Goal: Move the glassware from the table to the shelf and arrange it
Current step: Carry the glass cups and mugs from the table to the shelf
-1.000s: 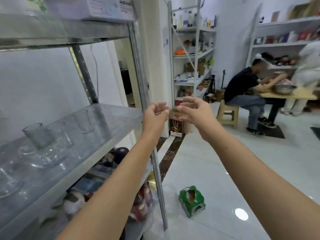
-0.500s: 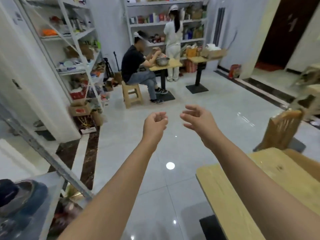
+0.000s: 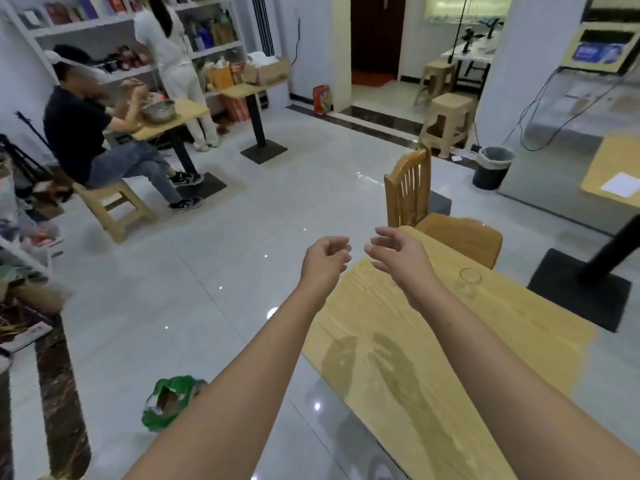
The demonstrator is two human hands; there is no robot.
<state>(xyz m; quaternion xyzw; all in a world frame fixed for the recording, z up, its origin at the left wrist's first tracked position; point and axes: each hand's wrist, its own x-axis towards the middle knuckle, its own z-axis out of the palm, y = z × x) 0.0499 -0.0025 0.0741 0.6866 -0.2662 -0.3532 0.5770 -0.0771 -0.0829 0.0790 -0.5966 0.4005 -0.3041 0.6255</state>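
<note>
Both arms are stretched out in the middle of the frame with nothing in them. The left hand (image 3: 325, 256) hangs over the floor tiles with its fingers loosely curled, and the right hand (image 3: 394, 252) has relaxed, slightly spread fingers and hovers over the near corner of the wooden table (image 3: 502, 334). I'd say they are held up and free like this because they are about to pick something up. The only glassware I can make out is a clear glass (image 3: 470, 279), standing upright on the tabletop in the centre right of the frame. It is beyond and to the right of the right hand, near it but not touching, so that hand looks the likelier one to take it. Damp smears (image 3: 381, 358) mark the wood nearer the bottom. A wooden chair (image 3: 408, 194) stands behind the table's far end, and a green bag (image 3: 166, 400) lies on the floor at lower left.
</note>
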